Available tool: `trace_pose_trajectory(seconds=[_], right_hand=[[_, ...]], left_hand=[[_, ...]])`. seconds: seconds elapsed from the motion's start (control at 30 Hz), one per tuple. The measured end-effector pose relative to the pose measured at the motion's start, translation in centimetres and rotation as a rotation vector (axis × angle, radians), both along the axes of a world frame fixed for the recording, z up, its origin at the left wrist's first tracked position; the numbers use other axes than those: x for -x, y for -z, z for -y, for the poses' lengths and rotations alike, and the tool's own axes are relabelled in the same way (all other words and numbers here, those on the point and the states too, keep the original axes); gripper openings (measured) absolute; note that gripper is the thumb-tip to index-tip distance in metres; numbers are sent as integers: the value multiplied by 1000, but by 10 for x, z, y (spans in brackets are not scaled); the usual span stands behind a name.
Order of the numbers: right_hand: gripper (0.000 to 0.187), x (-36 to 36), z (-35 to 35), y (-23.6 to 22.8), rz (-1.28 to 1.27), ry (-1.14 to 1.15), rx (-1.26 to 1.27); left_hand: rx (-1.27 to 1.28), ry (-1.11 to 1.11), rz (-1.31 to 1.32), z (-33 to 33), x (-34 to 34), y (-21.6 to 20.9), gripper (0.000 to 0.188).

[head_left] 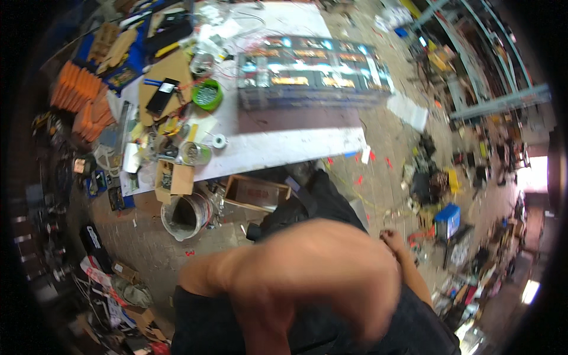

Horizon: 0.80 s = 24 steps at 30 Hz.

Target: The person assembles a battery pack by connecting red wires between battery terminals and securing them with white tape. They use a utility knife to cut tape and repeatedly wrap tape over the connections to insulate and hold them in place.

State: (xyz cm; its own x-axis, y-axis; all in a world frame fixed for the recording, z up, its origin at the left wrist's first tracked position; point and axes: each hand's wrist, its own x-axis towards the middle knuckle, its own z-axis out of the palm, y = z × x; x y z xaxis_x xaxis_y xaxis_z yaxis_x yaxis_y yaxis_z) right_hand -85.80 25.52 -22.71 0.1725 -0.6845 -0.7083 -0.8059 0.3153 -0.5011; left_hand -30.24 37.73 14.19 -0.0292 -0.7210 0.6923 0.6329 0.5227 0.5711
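Observation:
My left hand (322,275) is raised close up and smeared by motion, covering much of the lower middle. Its fingers cannot be made out, nor whether anything is in them. Beyond it, at the right, my right hand (391,240) is small and partly hidden, beside my dark-clothed leg. Its fingers look curled, and what they hold, if anything, does not show. Both hands are apart from the white-topped table (296,145). On that table sits a long block-shaped pack (313,97) with dark panels and shiny strips on top, wrapped in something clear.
Left on the table are a green bowl of small metal parts (207,94), a black device with a screen (163,97), a spool (219,141) and an open carton (174,178). Orange pieces (80,89) are stacked farther left. A bucket (186,216) and a wooden box (257,193) stand below the edge.

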Motion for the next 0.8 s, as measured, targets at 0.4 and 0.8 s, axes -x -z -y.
trace_pose_trajectory(seconds=[0.4,0.8], right_hand=[[36,-12,-31,1,36,76,-266],[34,132,231,18,94,321,-93]], left_hand=[[-719,-44,643,96,44,67,14],[-1538,-472,1661,245,94,395,108]])
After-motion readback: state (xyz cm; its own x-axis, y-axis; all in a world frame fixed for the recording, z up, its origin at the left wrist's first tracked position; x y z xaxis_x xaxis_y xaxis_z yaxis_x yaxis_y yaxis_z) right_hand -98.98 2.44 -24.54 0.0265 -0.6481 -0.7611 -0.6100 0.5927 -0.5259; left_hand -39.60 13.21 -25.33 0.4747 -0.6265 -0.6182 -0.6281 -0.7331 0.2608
